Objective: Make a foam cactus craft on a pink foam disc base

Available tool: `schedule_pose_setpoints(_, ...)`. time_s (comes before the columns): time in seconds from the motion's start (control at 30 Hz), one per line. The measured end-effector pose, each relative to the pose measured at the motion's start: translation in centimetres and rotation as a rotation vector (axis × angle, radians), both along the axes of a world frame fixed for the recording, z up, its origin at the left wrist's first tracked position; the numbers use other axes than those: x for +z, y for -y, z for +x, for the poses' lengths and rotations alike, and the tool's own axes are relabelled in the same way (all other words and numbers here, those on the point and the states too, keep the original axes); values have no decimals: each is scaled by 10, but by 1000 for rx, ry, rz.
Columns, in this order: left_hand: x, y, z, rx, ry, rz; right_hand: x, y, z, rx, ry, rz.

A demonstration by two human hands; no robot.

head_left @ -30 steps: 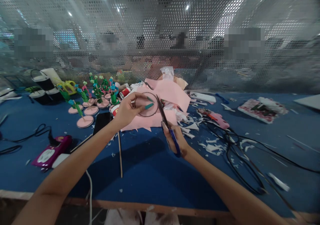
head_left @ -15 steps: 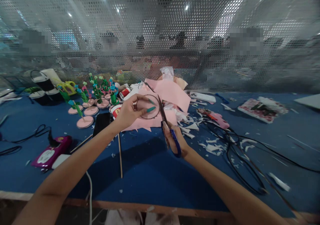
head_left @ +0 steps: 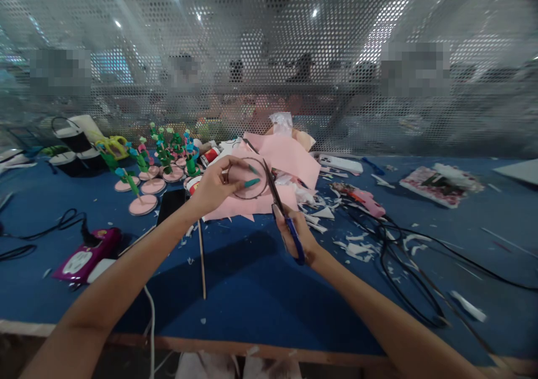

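My left hand (head_left: 221, 184) pinches a round pink disc with a dark rim (head_left: 252, 191) between thumb and fingers, holding it above the table's middle. In my right hand (head_left: 299, 236) is a pair of scissors (head_left: 275, 194) with blue handles, my fingers wrapped round the grips. The blades point up and away along the disc's right edge; whether they touch it I cannot tell. Sheets of pink paper (head_left: 286, 157) lie behind and beneath the disc. White paper scraps (head_left: 323, 213) are scattered just right of the scissors.
Several small green plant figures on pink discs (head_left: 143, 204) stand at the left. A purple power strip (head_left: 88, 255), a dark phone (head_left: 170, 206) and a wooden stick (head_left: 202, 261) lie nearer. To the right are a pink glue gun (head_left: 370, 204) and black cables (head_left: 384, 255). Perforated metal panel (head_left: 269, 48) behind.
My left hand and the disc have shifted very slightly to the left. The scissor blades have tilted a little left with the disc's edge.
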State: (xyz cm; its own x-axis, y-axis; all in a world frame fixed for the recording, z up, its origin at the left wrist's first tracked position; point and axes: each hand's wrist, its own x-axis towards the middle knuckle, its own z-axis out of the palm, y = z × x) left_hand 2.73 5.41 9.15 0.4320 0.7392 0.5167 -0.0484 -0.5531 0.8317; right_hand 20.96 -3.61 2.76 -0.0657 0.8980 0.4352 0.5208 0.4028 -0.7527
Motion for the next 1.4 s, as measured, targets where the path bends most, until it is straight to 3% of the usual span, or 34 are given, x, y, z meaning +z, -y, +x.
schedule_pose_setpoints(0.47, 12, 5, -6, -47, -181, -14, 1, 3, -4, -3, -72, -116)
schedule_pose_setpoints(0.9, 12, 3, -7, -77, -166, -53, 3, 2, 0, 25, 0, -75)
schedule_pose_setpoints(1.1, 10, -2, -8, -96, -124, 7, 2, 0, 1, 27, 4, -29)
schedule_pose_setpoints(1.4, 7, -6, -7, -21, -13, 31, -3, 4, -5, 118, -255, -208)
